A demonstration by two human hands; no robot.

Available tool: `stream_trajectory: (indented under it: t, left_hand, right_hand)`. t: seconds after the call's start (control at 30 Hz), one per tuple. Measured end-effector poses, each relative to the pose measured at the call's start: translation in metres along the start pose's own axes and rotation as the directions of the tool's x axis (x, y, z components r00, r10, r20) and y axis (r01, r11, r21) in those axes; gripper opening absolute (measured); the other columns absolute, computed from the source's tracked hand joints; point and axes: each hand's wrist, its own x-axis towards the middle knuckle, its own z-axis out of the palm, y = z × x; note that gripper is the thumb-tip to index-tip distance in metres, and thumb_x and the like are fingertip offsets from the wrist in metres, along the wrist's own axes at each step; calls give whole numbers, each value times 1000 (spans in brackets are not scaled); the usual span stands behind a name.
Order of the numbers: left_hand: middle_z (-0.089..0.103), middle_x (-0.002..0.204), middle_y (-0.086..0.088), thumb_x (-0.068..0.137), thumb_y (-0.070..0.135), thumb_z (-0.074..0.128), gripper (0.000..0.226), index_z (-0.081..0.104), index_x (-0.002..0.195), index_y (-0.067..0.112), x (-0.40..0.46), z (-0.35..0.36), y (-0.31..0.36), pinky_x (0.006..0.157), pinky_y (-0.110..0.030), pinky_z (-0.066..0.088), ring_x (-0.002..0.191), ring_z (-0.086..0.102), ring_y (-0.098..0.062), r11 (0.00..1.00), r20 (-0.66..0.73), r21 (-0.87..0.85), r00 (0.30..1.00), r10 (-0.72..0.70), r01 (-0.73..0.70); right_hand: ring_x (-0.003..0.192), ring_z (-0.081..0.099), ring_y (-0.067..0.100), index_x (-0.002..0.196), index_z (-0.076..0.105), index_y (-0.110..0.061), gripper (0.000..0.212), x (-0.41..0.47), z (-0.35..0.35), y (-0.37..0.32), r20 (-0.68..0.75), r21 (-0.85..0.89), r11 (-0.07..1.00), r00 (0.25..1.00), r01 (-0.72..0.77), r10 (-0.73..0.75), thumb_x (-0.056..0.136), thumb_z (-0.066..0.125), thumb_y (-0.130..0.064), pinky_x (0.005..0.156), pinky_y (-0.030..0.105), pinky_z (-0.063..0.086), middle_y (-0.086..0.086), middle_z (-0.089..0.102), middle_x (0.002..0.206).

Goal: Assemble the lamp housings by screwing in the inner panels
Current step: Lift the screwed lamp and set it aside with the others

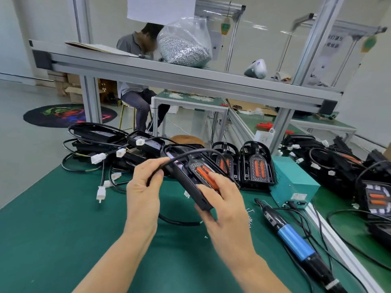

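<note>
Right now I have the housing (191,182) lifted off the mat (63,240), tilted, its open face turned up toward me. My right hand (222,199) grips its near end, thumb lying across the orange panel (204,173) inside and the other fingers wrapped under the shell. My left hand (143,182) pinches the black cable (186,154) that arcs over the housing's far end, thumb and fingers closed on it.

As I judge it, the step in hand is getting the cable clear and the panel seated before any screw goes in. I would draw the cable off to the left, so it cannot lie across the screw holes, and keep my thumb pressing the panel flat while I do. Then I would set the housing down on the mat, face up, near the driver (292,237), which lies untouched to my right with loose screws (249,216) just beside its tip. Whether the panel is fully home I cannot tell; my thumb hides its near edge.
</note>
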Motion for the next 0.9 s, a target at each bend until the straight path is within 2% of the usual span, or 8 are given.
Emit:
stream_trajectory:
  t: [0.13,0.3,0.4,0.5,0.6,0.67,0.8,0.9]
  left_hand:
    - [68,108,15,95,-2,47,39,64,110,30,-6,17,4,92,-14,44,100,59,-6,995,-3,-64,997,-75,75]
    - [64,96,33,90,11,60,38,49,119,32,-11,36,13,79,-17,46,88,60,11,977,-8,-144,987,-159,157]
    - [66,110,15,79,-3,69,59,45,128,20,-8,44,14,83,-19,51,98,64,-1,966,-54,-162,975,-214,203]
    - [69,98,-4,82,-8,62,38,55,117,6,4,43,15,78,-26,54,87,66,-18,930,-85,-237,948,-308,281]
    - [68,86,-6,89,-7,54,20,62,101,7,15,36,16,73,-30,56,77,64,-19,903,-66,-279,931,-358,328]
    - [69,81,-6,90,-5,53,19,64,94,10,22,29,17,65,-31,58,70,64,-18,891,-43,-282,923,-382,355]
    - [72,72,-7,90,5,59,10,67,91,10,28,18,22,50,-33,55,59,67,-19,876,75,-220,903,-422,428]
    - [73,74,-8,89,7,61,8,68,90,10,32,16,31,50,-30,54,60,68,-20,894,273,-83,873,-405,441]
  right_hand:
    - [120,53,40,112,72,-15,57,11,2,-10,-27,-174,985,1000,11,-16,61,79,10,100,59,43,15,58,130]
    - [113,59,43,107,75,-16,60,22,5,-19,-105,-317,947,990,56,-94,54,80,12,104,57,39,19,64,122]
    - [114,59,42,105,76,-15,55,20,9,-22,-78,-320,942,988,103,-134,57,77,10,107,53,39,17,64,122]
    - [118,55,41,112,73,-13,58,17,4,-18,30,-224,963,989,150,-147,59,74,9,105,55,41,18,61,126]
    - [131,46,24,130,60,-12,57,18,-17,-14,166,94,985,973,146,-160,75,73,-7,112,41,36,6,54,135]
    - [133,44,16,135,53,-13,56,23,-36,-12,143,234,967,980,100,-136,81,66,-14,113,33,33,-2,51,136]
    - [138,33,4,143,41,-21,63,50,-63,4,-39,172,985,999,-29,36,84,62,-9,115,18,22,-12,43,141]
    - [135,16,-14,151,27,-20,82,71,-72,22,33,62,991,993,-119,117,82,63,3,109,1,5,-12,32,147]
